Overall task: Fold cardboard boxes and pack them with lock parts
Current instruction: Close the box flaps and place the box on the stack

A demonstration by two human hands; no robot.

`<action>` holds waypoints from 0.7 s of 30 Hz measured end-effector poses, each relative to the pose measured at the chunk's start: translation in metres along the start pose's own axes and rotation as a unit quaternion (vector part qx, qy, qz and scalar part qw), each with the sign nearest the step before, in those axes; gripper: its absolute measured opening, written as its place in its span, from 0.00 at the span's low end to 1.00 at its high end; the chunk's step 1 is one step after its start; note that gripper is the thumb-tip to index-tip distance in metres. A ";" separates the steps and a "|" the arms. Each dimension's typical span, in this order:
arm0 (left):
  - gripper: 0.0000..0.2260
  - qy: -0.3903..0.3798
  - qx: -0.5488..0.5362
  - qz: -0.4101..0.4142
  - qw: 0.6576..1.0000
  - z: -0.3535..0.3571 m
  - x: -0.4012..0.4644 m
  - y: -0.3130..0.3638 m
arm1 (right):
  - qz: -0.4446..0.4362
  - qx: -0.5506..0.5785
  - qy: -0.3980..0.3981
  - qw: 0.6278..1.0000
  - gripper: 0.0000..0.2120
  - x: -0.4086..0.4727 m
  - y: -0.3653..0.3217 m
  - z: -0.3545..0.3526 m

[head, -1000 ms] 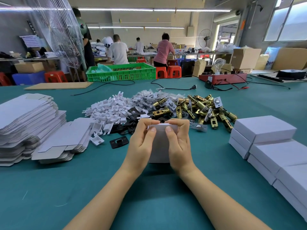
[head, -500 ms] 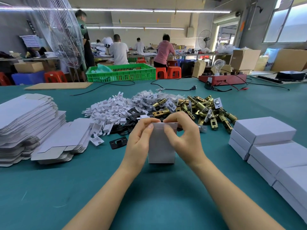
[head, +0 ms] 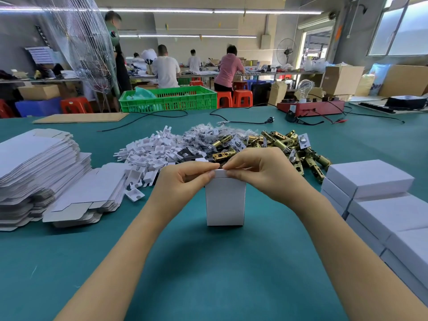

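Note:
A small white cardboard box (head: 225, 205) stands upright on the green table (head: 208, 274) in front of me. My left hand (head: 183, 181) pinches its top edge from the left, and my right hand (head: 259, 170) pinches the top flap from the right, fingertips almost meeting. Behind the box lies a heap of brass latch parts (head: 289, 147), bagged small parts (head: 208, 135), white plastic inserts (head: 148, 154) and black plates. The inside of the box is hidden.
Flat unfolded box blanks (head: 34, 170) are stacked at the left. Closed white boxes (head: 370, 179) are stacked at the right. A green crate (head: 169, 100), a red test unit with a bulb (head: 310, 107) and black cables lie at the far edge. People work beyond the table.
Both hands have risen from the box's front face to its top edge. The right hand has swung over the top, and the fingertips now pinch the flap together.

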State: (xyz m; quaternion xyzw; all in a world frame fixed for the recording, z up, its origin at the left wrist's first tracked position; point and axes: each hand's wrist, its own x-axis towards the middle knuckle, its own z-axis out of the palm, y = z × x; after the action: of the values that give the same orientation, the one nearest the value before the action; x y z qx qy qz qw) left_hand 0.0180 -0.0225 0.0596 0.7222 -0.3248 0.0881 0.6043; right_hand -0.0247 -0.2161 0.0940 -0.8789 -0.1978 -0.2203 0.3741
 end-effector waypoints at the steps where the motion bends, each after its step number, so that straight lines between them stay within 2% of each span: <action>1: 0.12 -0.001 0.006 0.006 1.000 0.000 0.000 0.001 | -0.002 0.003 0.001 1.000 0.06 0.000 0.000 0.000; 4: 0.10 -0.010 0.037 0.027 0.999 -0.001 0.000 0.002 | -0.012 0.028 0.004 1.000 0.06 -0.002 0.001 -0.002; 10: 0.11 -0.027 0.032 0.034 0.999 0.000 0.001 0.005 | -0.016 0.060 -0.011 0.998 0.06 -0.002 0.006 -0.005; 16: 0.12 -0.051 0.013 0.011 0.999 -0.006 0.002 0.006 | -0.003 0.087 -0.044 0.995 0.07 -0.002 0.008 -0.007; 21: 0.12 -0.061 -0.007 0.002 0.998 -0.008 0.000 0.004 | 0.024 0.140 -0.037 0.989 0.08 -0.004 0.011 -0.005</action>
State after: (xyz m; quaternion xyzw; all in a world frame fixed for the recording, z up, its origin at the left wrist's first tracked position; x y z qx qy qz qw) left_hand 0.0184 -0.0154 0.0650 0.7213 -0.3628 0.0426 0.5885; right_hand -0.0234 -0.2276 0.0882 -0.8300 -0.2193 -0.1484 0.4909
